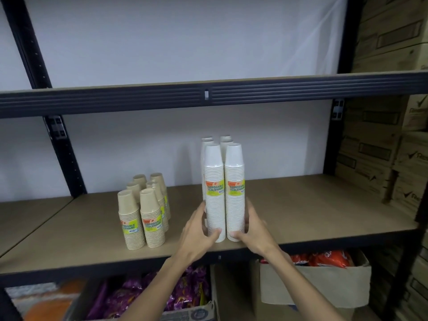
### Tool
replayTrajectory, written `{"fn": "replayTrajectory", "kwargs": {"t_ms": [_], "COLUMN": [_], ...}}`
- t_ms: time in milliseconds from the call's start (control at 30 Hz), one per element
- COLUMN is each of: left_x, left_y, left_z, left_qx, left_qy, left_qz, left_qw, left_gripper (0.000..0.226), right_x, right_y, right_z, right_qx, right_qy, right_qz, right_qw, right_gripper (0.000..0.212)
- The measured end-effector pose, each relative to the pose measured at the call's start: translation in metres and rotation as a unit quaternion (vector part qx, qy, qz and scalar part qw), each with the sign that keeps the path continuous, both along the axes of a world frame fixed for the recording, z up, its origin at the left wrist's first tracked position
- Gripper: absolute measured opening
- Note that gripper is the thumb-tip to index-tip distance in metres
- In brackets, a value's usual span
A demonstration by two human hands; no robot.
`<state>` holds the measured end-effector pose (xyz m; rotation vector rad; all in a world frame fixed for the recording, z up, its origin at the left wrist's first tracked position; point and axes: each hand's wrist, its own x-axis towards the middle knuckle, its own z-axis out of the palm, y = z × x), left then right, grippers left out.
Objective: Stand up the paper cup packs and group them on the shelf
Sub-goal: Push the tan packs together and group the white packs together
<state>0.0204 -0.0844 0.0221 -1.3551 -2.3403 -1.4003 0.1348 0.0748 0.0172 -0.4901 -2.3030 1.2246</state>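
The two front white cup packs [224, 193], upright at the shelf's [324, 205] near edge, are clasped between the left hand [199, 230] and right hand [252, 230]; uneven pressure could topple the tall packs off that edge.

hands [225, 230] clasping upright white cup packs [224, 193], shelf [324, 212]

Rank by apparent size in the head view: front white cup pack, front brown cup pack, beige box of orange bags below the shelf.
1. Beige box, clearly largest.
2. Front white cup pack, the one the right hand holds; much taller than the brown.
3. Front brown cup pack, smallest.
The white pack's twin, held by the left hand, looks alike in size.
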Motion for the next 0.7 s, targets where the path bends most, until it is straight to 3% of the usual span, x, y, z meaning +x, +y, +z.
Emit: {"fn": "replayTrajectory", "kwargs": {"t_ms": [167, 300, 467, 600, 700], "left_x": [0.003, 0.007, 0.003, -0.010, -0.017], "left_y": [0.001, -0.002, 0.003, 0.016, 0.020], "left_z": [0.001, 0.007, 0.043, 0.077, 0.086], "left_qx": [0.007, -0.024, 0.007, 0.000, -0.018], "left_qy": [0.009, 0.015, 0.008, -0.020, -0.052], "left_qz": [0.002, 0.029, 0.060, 0.005, -0.069], "left_qw": [1.000, 0.999, 0.998, 1.000, 0.996], "left_gripper": [0.085, 0.087, 0.101, 0.121, 0.124], "right_x": [-0.002, 0.002, 0.003, -0.004, -0.007], "right_y": [-0.001, -0.001, 0.007, 0.010, 0.010], "right_z": [0.002, 0.009, 0.056, 0.094, 0.102], "right_qx": [0.016, 0.006, 0.053, 0.088, 0.095], "right_qy": [-0.002, -0.037, -0.090, -0.114, -0.129], "right_qz": [0.005, 0.004, 0.025, 0.062, 0.061], "right_qw": [1.000, 0.999, 0.994, 0.988, 0.985], "right_gripper": [0.104, 0.124, 0.138, 0.140, 0.140]}}
